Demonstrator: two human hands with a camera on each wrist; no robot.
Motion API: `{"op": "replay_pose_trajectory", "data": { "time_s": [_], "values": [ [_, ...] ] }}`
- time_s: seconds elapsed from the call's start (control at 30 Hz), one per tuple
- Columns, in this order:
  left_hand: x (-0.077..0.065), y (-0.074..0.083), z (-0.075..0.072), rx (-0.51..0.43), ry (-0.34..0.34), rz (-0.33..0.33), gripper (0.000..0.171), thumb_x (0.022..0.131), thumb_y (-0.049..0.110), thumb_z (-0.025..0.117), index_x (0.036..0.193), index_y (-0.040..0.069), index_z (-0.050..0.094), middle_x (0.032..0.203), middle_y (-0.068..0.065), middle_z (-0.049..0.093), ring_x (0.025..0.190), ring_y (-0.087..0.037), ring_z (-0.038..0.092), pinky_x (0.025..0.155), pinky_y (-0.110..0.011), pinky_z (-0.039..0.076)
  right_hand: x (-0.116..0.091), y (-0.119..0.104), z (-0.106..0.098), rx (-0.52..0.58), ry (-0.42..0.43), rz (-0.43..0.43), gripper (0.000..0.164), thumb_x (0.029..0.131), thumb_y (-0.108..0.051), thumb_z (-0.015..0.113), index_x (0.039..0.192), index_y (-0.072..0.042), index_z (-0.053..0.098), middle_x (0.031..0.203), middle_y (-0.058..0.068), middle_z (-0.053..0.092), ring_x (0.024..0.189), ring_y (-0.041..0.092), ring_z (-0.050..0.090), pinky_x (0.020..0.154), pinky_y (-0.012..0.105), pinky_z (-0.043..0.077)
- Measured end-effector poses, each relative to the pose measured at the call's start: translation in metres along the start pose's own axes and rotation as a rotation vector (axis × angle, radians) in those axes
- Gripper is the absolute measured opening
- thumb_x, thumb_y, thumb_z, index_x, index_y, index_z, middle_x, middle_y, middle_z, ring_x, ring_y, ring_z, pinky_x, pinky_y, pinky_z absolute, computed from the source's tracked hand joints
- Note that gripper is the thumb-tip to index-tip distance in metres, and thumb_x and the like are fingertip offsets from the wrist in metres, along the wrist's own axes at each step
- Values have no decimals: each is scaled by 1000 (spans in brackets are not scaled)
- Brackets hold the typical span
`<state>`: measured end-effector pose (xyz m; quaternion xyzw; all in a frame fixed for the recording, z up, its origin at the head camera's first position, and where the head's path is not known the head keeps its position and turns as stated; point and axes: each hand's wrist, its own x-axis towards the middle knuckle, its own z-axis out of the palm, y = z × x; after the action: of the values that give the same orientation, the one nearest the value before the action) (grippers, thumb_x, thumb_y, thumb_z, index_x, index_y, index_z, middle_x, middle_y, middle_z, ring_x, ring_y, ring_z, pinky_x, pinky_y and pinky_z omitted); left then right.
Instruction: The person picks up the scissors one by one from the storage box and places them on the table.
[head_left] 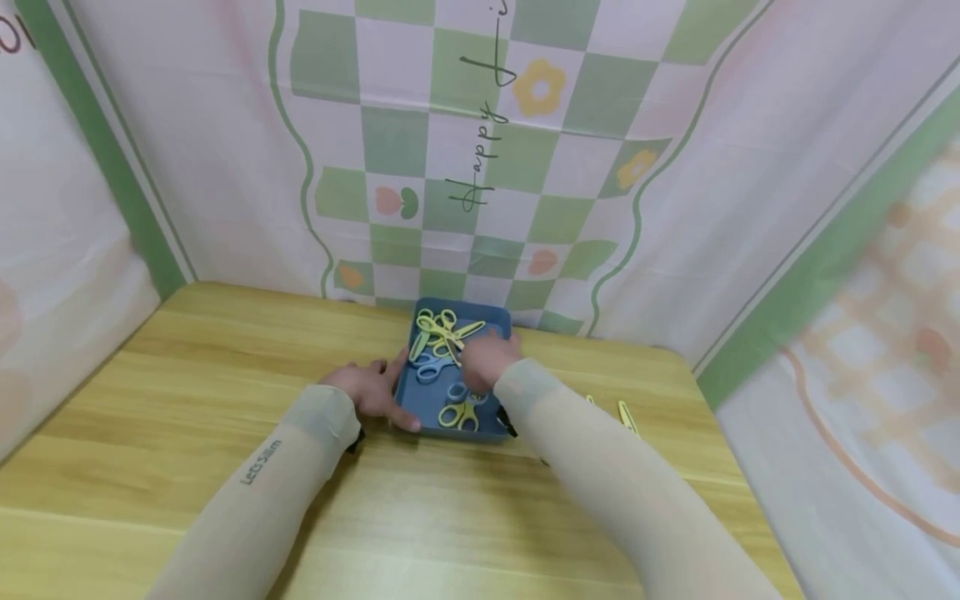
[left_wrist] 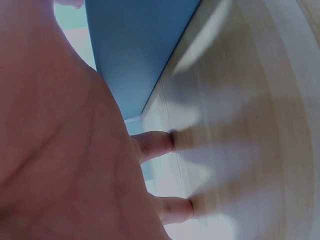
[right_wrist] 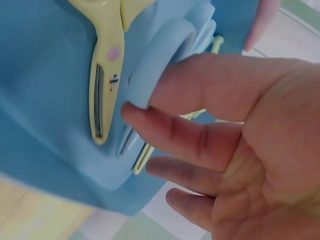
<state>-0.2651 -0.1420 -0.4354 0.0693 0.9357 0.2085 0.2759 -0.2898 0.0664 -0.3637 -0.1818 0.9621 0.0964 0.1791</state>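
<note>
A blue tray (head_left: 431,421) holds several pairs of yellow and blue children's scissors. My left hand (head_left: 369,390) is spread along its left side, thumb at the near corner and index finger towards the far end. In the left wrist view, two fingertips (left_wrist: 177,210) meet the tabletop beside the tray wall (left_wrist: 135,45). Inside the tray, my right hand (head_left: 486,362) pinches the handle loop of blue scissors (right_wrist: 162,57) between thumb and index finger. Yellow scissors (right_wrist: 107,75) lie beside them. Nearer the front are more yellow scissors (head_left: 459,414); blue scissors (head_left: 429,370) lie left of the right hand.
Yellow scissors (head_left: 627,417) lie on the wooden table (head_left: 390,517) right of the tray, partly hidden by my right forearm. A checked curtain (head_left: 480,167) hangs directly behind the tray, and fabric also borders the table left and right.
</note>
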Motion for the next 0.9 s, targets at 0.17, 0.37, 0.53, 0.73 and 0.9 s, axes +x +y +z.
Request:
{"op": "replay_pose_trajectory", "data": {
  "time_s": [0.17, 0.37, 0.53, 0.73, 0.9],
  "values": [
    [-1, 0, 0, -1, 0, -7, 138, 58, 82, 75, 159, 37, -9, 165, -16, 10, 141, -57, 9, 104, -74, 18, -1, 12, -4, -10, -72, -6, 40, 91, -6, 54, 52, -12, 49, 114, 10, 71, 141, 40, 32, 110, 66, 20],
    [-9, 5, -4, -4, 1, -6, 136, 61, 80, 76, 160, 35, -7, 165, -16, 10, 141, -57, 9, 104, -74, 18, -9, 17, -5, -29, -17, 19, 29, 88, -9, 61, 60, -12, 57, 136, 13, 59, 145, 39, 25, 109, 69, 17],
    [-14, 8, -6, -11, 9, -6, 137, 61, 79, 76, 160, 34, -7, 164, -17, 11, 141, -57, 9, 105, -74, 17, -22, 24, -4, 2, 107, -3, 14, 78, -9, 66, 66, -15, 63, 141, 6, 55, 148, 35, 17, 108, 71, 11],
    [-15, 8, -7, -6, -2, -16, 138, 60, 80, 76, 159, 36, -10, 165, -15, 8, 143, -55, 8, 106, -73, 16, -39, 39, -1, 50, 213, -47, 16, 75, -13, 68, 60, -17, 62, 155, 7, 40, 149, 33, 14, 108, 70, 12],
    [-18, 9, -7, -15, 1, -8, 137, 61, 79, 76, 159, 35, -8, 164, -17, 10, 142, -56, 8, 106, -74, 16, -54, 55, 6, 122, 302, -70, 15, 73, -13, 68, 60, -17, 62, 156, 12, 38, 148, 35, 15, 108, 71, 9]
  ]
}}
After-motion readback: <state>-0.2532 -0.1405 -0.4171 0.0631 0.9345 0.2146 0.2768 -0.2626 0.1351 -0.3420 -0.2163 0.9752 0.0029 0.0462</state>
